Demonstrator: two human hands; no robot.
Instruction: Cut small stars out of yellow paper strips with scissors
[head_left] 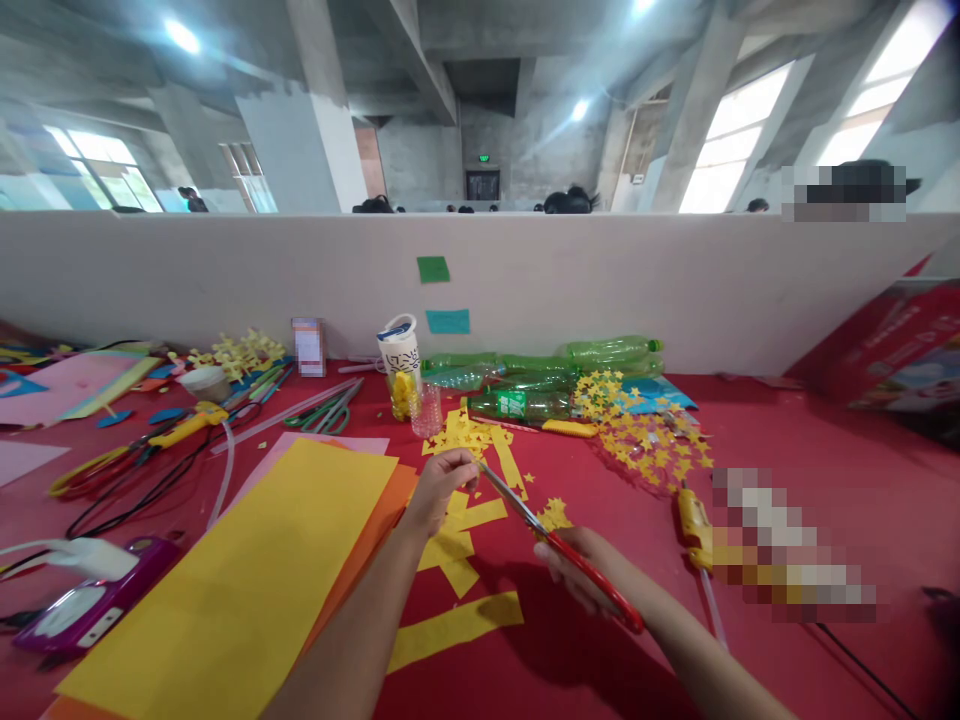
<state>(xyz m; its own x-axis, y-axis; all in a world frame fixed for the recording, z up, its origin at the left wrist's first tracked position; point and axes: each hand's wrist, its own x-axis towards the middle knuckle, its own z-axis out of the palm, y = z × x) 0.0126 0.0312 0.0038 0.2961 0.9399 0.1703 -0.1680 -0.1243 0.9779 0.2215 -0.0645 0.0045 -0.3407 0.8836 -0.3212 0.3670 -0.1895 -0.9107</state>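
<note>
1. Evidently, snipping small shapes from yellow paper is the step in hand: the right hand (600,552) is wrapped round the red-handled scissors (564,549), whose tips reach the left hand (441,490).
2. That left hand is closed in a pinch above the table; from where I stand, whatever sits between its fingertips is too small to make out.
3. Yellow strips (457,632) lie between the two forearms, with a small heap of cut stars (553,515) just beyond the right hand and a larger spread of stars (645,432) farther right, beside the green bottles (525,405).
4. I'd judge the next move calls for short, careful snips, fingertips kept clear of the blades.
5. Room is tight on the left, where the big yellow sheet (247,560) reaches close to the forearm. Bottles and the pale partition (600,290) bound the far side. Bare red tabletop (757,425) opens rightward, though a yellow glue gun (696,528) lies there.
</note>
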